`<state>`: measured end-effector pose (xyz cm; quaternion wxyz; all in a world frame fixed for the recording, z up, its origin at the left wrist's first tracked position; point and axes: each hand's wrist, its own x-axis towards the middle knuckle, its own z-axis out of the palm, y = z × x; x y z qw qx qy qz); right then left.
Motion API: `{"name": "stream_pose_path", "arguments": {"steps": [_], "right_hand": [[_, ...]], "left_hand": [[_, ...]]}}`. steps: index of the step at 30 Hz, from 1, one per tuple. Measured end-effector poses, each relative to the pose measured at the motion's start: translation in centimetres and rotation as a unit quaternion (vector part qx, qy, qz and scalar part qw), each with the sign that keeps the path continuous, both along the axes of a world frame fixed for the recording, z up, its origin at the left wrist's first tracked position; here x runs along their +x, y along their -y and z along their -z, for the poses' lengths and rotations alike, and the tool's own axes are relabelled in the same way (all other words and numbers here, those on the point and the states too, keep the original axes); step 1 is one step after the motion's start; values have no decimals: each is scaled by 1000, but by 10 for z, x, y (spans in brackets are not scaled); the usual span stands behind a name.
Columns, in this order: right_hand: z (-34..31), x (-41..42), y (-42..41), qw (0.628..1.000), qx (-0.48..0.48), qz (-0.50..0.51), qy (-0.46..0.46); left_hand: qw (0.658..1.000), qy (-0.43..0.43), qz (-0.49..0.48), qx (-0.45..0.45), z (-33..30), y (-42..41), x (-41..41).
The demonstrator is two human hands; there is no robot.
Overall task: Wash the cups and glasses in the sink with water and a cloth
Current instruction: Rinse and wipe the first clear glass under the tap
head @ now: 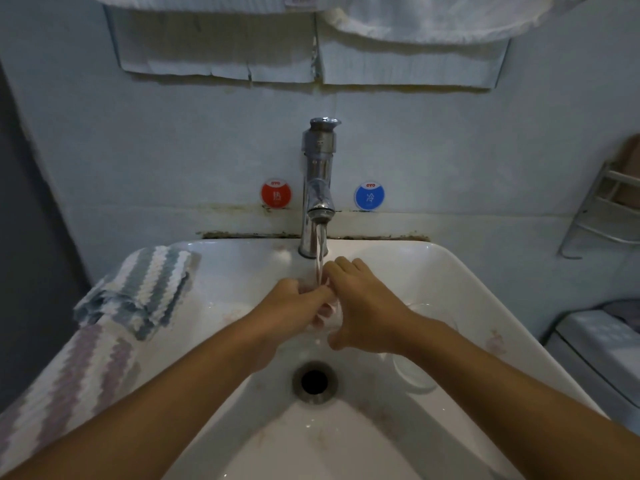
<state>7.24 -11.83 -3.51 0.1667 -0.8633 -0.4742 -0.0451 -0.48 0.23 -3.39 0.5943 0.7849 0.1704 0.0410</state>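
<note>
Both hands meet under the running tap [317,188], over the middle of the sink [450,271]. The left hand [294,301] and right hand [363,306] are wrapped round a clear glass [327,315], which shows only as a faint wet shape between the fingers. The stream strikes at the point where the hands join. Further clear glasses [415,365] appear to lie at the sink's right side, below the right forearm, though their outlines are hard to read. A striped cloth [138,289] is draped over the sink's left rim, untouched.

Risks, as judged: a wet, near-invisible glass may slip from the fingers and strike the basin or the glasses beside it. The forearm passing low over those glasses could knock them. Water deflected off the hands may splash over the rim.
</note>
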Motion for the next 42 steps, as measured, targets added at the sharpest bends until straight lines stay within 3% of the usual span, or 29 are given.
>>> {"name": "stream_pose_path", "arguments": {"steps": [3,6,11,16,19,24,28,33,39,42], "right_hand": [[4,-1,-1,1000,-2,-1,23],[6,2,-2,1000,-3,12,10],[6,2,-4,991,27,36,-122],[10,1,-3,988,45,22,-144],[8,5,-2,985,54,19,-161],[-1,10,1,970,50,16,-239],[0,6,2,974,67,41,-214],[3,2,-2,986,69,20,-148],[-5,15,2,976,-22,5,-218],[-6,17,5,982,-21,11,-190]], "left_hand": [[997,18,49,-53,-3,1,-3],[998,40,39,-27,0,1,-4],[997,55,-43,13,2,3,1],[999,38,29,15,3,3,-2],[996,72,49,10,-3,2,-6],[990,103,49,82,-5,5,-8],[989,111,-13,96,-5,4,-4],[988,76,94,99,-7,7,-8],[977,117,109,144,-4,4,-8],[981,134,75,122,-3,7,-8]]}}
